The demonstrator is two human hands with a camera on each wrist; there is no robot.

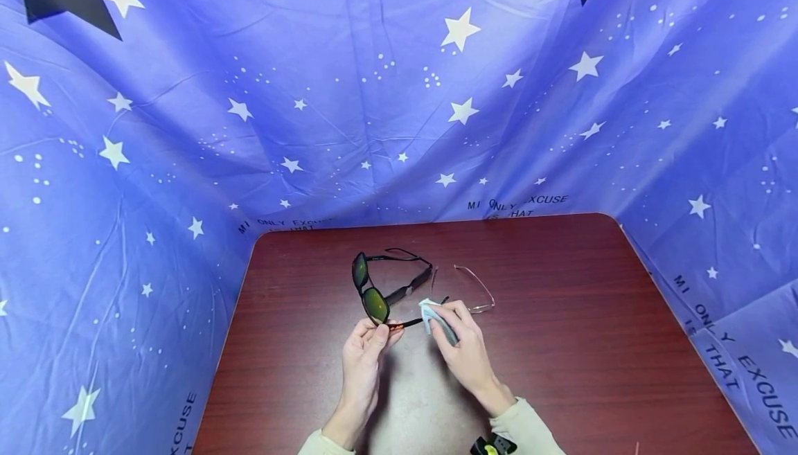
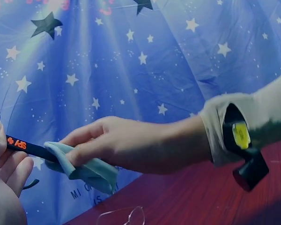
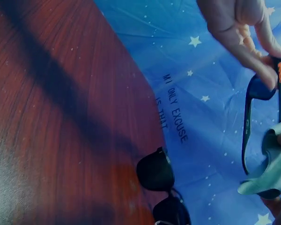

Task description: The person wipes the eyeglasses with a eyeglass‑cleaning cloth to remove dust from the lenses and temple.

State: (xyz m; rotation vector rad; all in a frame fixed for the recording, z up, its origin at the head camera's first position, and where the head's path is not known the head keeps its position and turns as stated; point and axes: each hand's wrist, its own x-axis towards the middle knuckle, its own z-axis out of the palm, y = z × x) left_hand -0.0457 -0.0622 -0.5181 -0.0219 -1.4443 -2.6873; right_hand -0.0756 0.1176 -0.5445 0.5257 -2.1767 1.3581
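My left hand (image 1: 363,358) pinches a black pair of sunglasses (image 1: 376,305) with greenish lenses near the hinge of one temple arm. That arm carries an orange logo (image 2: 16,143) and points toward my right hand (image 1: 466,354). A light blue cleaning cloth (image 1: 429,311) is in my right hand, folded around the arm and pinched there between thumb and fingers. The cloth (image 3: 267,173) covers part of the arm, and its tip shows beyond. The sunglasses are held above the table.
On the dark red wooden table (image 1: 299,372), a second pair of dark sunglasses (image 3: 155,173) lies behind the held pair. Thin-framed clear eyeglasses (image 1: 494,300) lie just beyond my right hand. Blue star-printed curtains (image 1: 374,95) hang around the table's back and sides.
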